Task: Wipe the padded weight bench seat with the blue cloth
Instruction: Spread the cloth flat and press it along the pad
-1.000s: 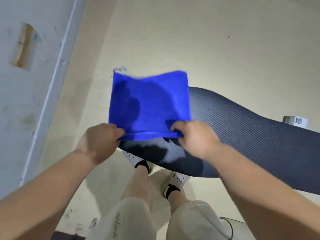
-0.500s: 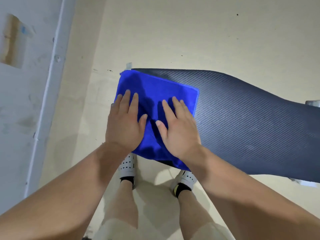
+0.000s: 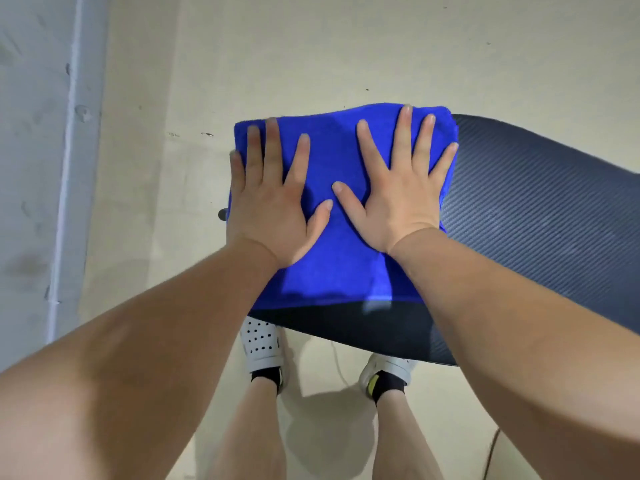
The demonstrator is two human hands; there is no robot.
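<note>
The cloth (image 3: pixel 341 271) is spread over the left end of the bench (image 3: pixel 540 216). It is pressed flat by the left hand (image 3: pixel 273 209) and right hand (image 3: pixel 394 199), fingers splayed.

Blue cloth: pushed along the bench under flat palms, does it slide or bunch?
Likely slides as one piece: the left hand and right hand press flat with fingers spread, pinning most of the cloth. Probably floppy and light, since it lies thin and moulded to the bench; unpinned edges may fold. The ribbed bench surface could add drag.
</note>
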